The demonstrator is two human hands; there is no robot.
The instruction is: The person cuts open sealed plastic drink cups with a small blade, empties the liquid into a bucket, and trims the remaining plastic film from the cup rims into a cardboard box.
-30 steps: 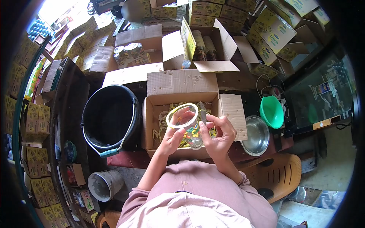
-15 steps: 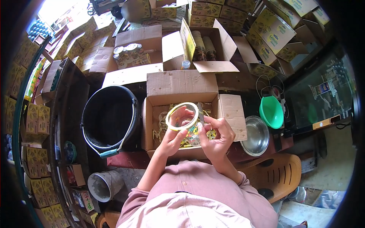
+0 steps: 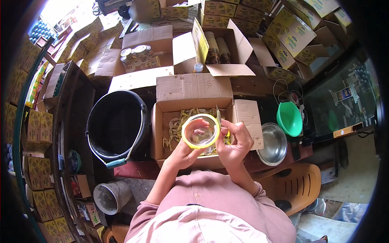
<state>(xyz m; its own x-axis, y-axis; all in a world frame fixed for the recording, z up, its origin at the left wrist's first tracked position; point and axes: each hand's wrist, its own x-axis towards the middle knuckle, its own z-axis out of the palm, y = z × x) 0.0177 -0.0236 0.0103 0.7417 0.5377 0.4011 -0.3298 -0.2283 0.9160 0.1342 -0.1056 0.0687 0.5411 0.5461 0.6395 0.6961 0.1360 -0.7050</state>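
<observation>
A clear jar (image 3: 201,131) with a yellow rim is held over an open cardboard box (image 3: 194,87), its mouth facing up toward the camera. My left hand (image 3: 183,153) is wrapped round the jar's left and lower side. At the jar's right edge, my right hand (image 3: 236,143) pinches a thin blade (image 3: 219,115) that stands upright against the rim. A bit of yellow strip shows by the right fingers. Yellow strips and pale rings (image 3: 174,126) lie in the box below.
A black bucket (image 3: 117,125) stands left of the box. To the right are a metal bowl (image 3: 272,144) and a green bowl (image 3: 289,118). Behind are open cartons, one with jars (image 3: 137,56). An orange chair (image 3: 296,186) and a grey bucket (image 3: 111,197) are lower down.
The jar has tilted so its mouth faces the camera more directly, and has shifted slightly right and down. The blade's tip now points up beside the rim. Both hands keep their hold.
</observation>
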